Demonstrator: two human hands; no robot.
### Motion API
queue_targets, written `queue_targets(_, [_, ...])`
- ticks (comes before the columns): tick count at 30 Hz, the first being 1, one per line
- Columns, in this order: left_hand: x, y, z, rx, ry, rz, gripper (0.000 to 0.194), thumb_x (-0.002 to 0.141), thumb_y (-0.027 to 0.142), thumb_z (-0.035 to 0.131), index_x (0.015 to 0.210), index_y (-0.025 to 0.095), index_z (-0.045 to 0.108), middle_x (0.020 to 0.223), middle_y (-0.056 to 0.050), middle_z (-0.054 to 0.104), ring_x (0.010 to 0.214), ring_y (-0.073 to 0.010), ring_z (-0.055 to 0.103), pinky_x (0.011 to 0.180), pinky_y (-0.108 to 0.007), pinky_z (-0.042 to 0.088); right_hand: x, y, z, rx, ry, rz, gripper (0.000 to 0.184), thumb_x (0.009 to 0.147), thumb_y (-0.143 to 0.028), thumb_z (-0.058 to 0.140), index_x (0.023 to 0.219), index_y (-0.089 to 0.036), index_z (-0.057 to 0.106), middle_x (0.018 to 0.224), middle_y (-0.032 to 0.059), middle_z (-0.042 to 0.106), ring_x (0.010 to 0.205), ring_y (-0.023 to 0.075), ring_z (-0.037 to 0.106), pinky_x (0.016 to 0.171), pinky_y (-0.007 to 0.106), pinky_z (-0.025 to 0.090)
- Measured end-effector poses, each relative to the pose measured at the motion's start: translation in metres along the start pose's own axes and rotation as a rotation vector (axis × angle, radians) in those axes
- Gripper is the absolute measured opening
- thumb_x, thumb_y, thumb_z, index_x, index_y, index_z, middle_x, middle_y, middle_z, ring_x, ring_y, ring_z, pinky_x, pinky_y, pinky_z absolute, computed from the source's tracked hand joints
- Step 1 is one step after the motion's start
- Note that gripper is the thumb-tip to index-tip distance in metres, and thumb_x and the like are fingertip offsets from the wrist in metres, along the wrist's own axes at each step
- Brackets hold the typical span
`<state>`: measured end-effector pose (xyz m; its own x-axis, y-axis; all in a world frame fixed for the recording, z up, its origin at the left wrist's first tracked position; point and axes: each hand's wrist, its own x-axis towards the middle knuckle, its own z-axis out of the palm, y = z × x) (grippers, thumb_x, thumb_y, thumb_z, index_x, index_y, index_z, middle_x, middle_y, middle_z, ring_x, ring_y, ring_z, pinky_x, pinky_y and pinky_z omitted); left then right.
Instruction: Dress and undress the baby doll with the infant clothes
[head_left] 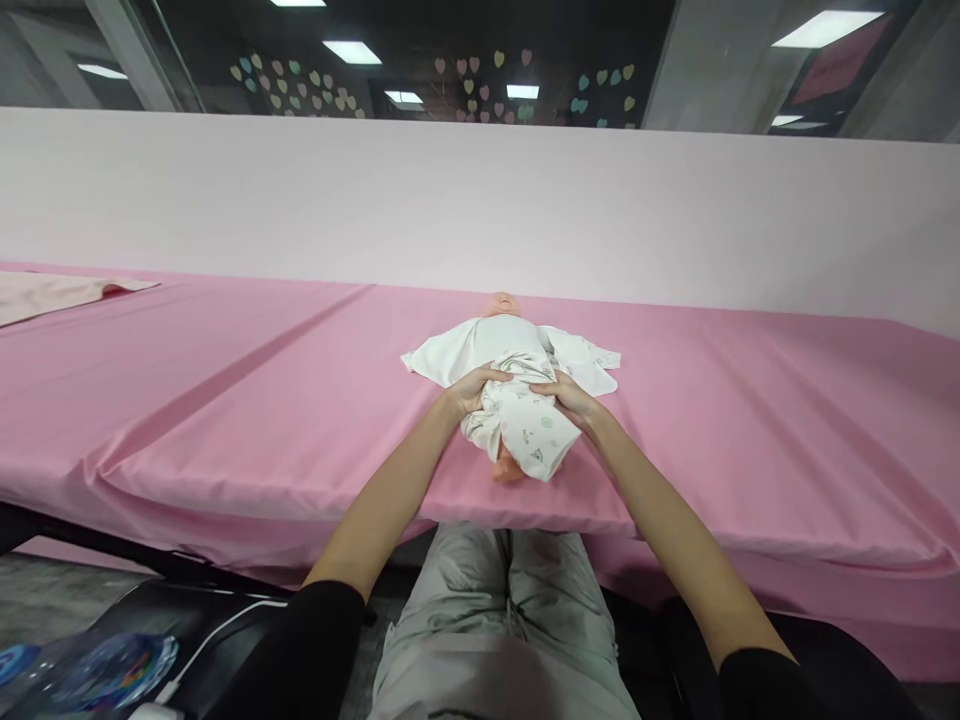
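Observation:
A baby doll (503, 304) lies on its back on the pink-covered table, head toward the wall, in a white top (480, 345) with sleeves spread to both sides. White printed baby pants (529, 425) are around its lower body, and one bare foot (508, 466) sticks out below the left leg opening. My left hand (478, 387) grips the pants at the left side of the waist, thumb on top. At the right side my right hand (566, 394) grips the waist too, thumb across the cloth. The fingers under the fabric are hidden.
The pink table cover (225, 400) has raised folds. A pale cloth (60, 294) lies at the far left. Behind the table stands a white low wall (480, 210). At lower left, a plastic bottle (112, 670) and a white cable (217, 630) rest on a black seat (195, 610).

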<state>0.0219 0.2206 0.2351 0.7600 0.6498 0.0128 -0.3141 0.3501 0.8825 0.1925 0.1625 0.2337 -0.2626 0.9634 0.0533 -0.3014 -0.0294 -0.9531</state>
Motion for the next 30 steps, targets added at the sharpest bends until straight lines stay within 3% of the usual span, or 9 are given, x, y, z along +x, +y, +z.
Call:
queue_targets(7, [0.001,-0.001,0.002,0.02,0.018,0.004,0.03,0.077,0.013,0.059,0.105,0.004,0.059,0.087,-0.015,0.07,0.071,-0.021,0.068,0.066,-0.028,0.055,0.002,0.002,0.007,0.029,0.077,-0.033,0.035,0.067,-0.025,0.072,0.098,-0.016,0.059,0.096,0.0066,0.068,0.082,0.0166,0.064,0.073,0.026,0.053])
queue_targets(9, [-0.001,0.0,0.002,0.039,0.005,0.011,0.032,0.074,0.015,0.062,0.104,0.005,0.059,0.087,-0.015,0.07,0.07,-0.0212,0.068,0.062,-0.028,0.055,-0.002,-0.003,0.007,-0.015,0.005,-0.018,0.041,0.066,-0.027,0.074,0.103,-0.017,0.058,0.1,0.0066,0.067,0.086,0.0168,0.063,0.075,0.026,0.053])
queue_targets(13, [-0.006,0.004,0.004,0.163,-0.055,-0.007,0.046,0.063,0.015,0.074,0.106,0.007,0.058,0.09,-0.015,0.069,0.076,-0.0227,0.067,0.064,-0.027,0.055,-0.008,-0.009,0.004,-0.093,-0.133,0.004,0.061,0.056,-0.013,0.079,0.111,-0.018,0.054,0.106,0.0057,0.065,0.095,0.0185,0.061,0.081,0.028,0.052])
queue_targets(18, [-0.011,0.011,0.011,0.352,-0.093,-0.038,0.062,0.054,0.017,0.081,0.111,0.011,0.056,0.098,-0.013,0.068,0.086,-0.0224,0.065,0.07,-0.027,0.054,-0.002,-0.004,0.001,-0.011,0.023,0.021,0.034,0.069,-0.019,0.07,0.102,-0.016,0.058,0.096,0.0064,0.068,0.081,0.0169,0.064,0.077,0.03,0.054])
queue_targets(24, [-0.011,0.012,0.012,0.386,-0.049,-0.104,0.06,0.056,0.021,0.08,0.111,0.013,0.056,0.094,-0.011,0.069,0.077,-0.0212,0.067,0.06,-0.025,0.053,0.001,-0.002,0.004,-0.017,0.096,0.03,0.029,0.073,-0.021,0.067,0.1,-0.014,0.06,0.094,0.0073,0.068,0.078,0.0161,0.064,0.071,0.027,0.054])
queue_targets(28, [-0.008,0.008,0.008,0.31,0.059,-0.087,0.053,0.063,0.023,0.076,0.11,0.009,0.056,0.088,-0.013,0.069,0.07,-0.0201,0.067,0.058,-0.025,0.053,-0.004,-0.004,0.004,-0.01,0.061,-0.007,0.031,0.071,-0.024,0.069,0.099,-0.016,0.061,0.098,0.0065,0.068,0.084,0.0168,0.064,0.074,0.027,0.054])
queue_targets(30, [-0.008,0.006,0.007,0.26,0.018,-0.077,0.051,0.065,0.025,0.075,0.109,0.008,0.056,0.089,-0.014,0.069,0.071,-0.0213,0.067,0.059,-0.027,0.054,-0.006,-0.005,0.003,-0.017,-0.015,-0.01,0.038,0.067,-0.022,0.073,0.102,-0.016,0.06,0.101,0.0067,0.067,0.087,0.0175,0.063,0.077,0.028,0.054])
